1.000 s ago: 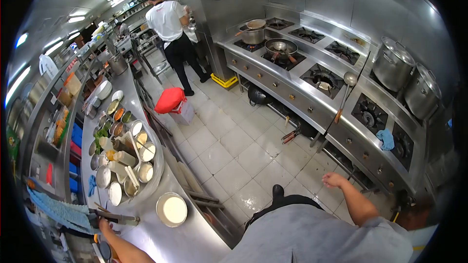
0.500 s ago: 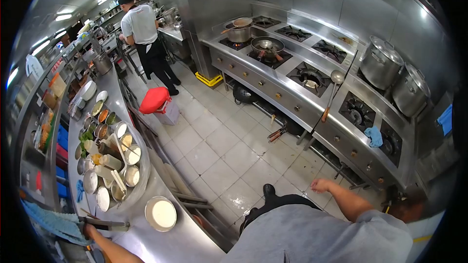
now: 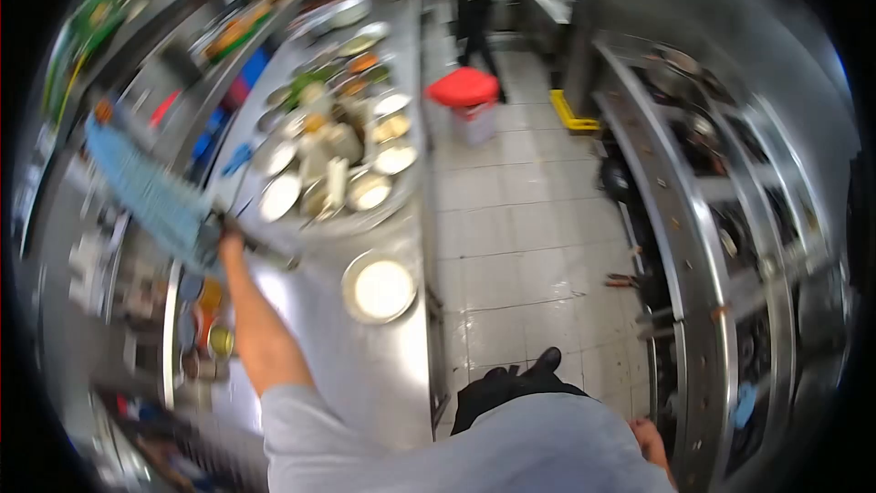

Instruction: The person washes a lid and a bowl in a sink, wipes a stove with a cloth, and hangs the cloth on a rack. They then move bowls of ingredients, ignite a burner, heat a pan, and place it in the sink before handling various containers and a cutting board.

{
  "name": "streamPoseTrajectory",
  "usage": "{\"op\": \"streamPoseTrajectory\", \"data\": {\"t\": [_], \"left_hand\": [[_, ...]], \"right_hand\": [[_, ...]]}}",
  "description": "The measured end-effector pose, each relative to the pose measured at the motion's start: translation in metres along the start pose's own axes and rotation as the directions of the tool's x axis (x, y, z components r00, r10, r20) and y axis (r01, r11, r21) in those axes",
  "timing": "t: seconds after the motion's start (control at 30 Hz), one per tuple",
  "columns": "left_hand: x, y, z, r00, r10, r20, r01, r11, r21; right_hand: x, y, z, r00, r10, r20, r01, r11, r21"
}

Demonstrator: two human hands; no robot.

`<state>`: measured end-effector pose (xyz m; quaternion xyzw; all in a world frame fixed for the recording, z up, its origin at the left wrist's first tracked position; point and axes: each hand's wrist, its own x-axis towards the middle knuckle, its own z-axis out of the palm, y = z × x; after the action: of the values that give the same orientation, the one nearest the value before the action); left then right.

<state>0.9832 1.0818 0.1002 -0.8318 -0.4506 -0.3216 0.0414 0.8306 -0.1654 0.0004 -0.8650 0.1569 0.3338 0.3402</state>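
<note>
At the left, my left hand (image 3: pixel 232 239) is at the end of a light blue cloth (image 3: pixel 151 192), next to a long dark metal tool (image 3: pixel 269 256) over the steel counter. Blur hides its fingers and what they hold. My right hand (image 3: pixel 646 434) hangs low beside my body at the lower right, near the stove front, its fingers smeared. A metal bowl of white liquid (image 3: pixel 383 289) sits near the counter's right edge. Beyond it, a tray (image 3: pixel 365 224) carries several small bowls, squeeze bottles and white-handled utensils.
A steel counter (image 3: pixel 319 347) runs ahead on the left, shelves above it. Along the right stands a stove (image 3: pixel 698 256) with pans. On the tiled floor are a bin with a red cover (image 3: pixel 464 87) and a yellow frame (image 3: pixel 573 112). Farther off stands a person (image 3: pixel 476 0).
The view has swung left, so the counter now lies nearer the middle and the stove at the right edge. My right hand has dropped lower beside my body.
</note>
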Motion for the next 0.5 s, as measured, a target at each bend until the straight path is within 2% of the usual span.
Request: {"op": "streamPoseTrajectory", "data": {"t": [0.03,0.07,0.1,0.17,0.23,0.27,0.3,0.37,0.47,0.5], "left_hand": [[0.008,-0.014,0.012,1.000,-0.023,0.006,0.022,1.000,0.007],[0.004,0.010,-0.020,0.999,-0.045,0.013,0.045,0.999,0.014],[0.001,0.019,-0.066,0.980,-0.148,0.136,0.179,0.951,-0.251],[-0.021,0.042,-0.094,0.976,-0.157,0.154,0.169,0.983,-0.067],[-0.033,0.066,-0.115,0.991,-0.115,-0.066,0.089,0.946,-0.311],[-0.029,0.069,-0.111,0.954,-0.299,0.030,0.255,0.751,-0.609],[-0.028,0.067,-0.110,0.952,-0.303,0.030,0.258,0.751,-0.607],[-0.027,0.070,-0.117,0.904,-0.395,0.160,0.397,0.642,-0.656],[-0.032,0.088,-0.129,0.792,-0.485,0.370,0.587,0.444,-0.677],[-0.038,0.096,-0.133,0.790,-0.486,0.374,0.591,0.445,-0.673]], "right_hand": [[0.000,-0.008,-0.002,0.992,0.121,0.040,-0.126,0.983,0.135],[0.005,-0.010,-0.009,0.991,0.114,0.063,-0.118,0.991,0.058],[0.011,-0.019,-0.016,0.991,0.104,0.090,-0.106,0.994,0.019],[0.019,-0.032,-0.024,0.983,0.172,0.071,-0.179,0.978,0.104],[0.035,-0.039,-0.026,0.986,0.145,0.081,-0.156,0.977,0.148],[0.042,-0.040,-0.029,0.989,0.130,0.077,-0.143,0.969,0.200],[0.051,-0.043,-0.034,0.991,0.114,0.072,-0.129,0.960,0.250],[0.068,-0.041,-0.036,0.993,0.089,0.076,-0.104,0.967,0.233],[0.074,-0.065,-0.048,0.994,0.097,0.053,-0.109,0.940,0.323],[0.069,-0.073,-0.046,0.993,0.102,0.054,-0.114,0.940,0.321]]}}
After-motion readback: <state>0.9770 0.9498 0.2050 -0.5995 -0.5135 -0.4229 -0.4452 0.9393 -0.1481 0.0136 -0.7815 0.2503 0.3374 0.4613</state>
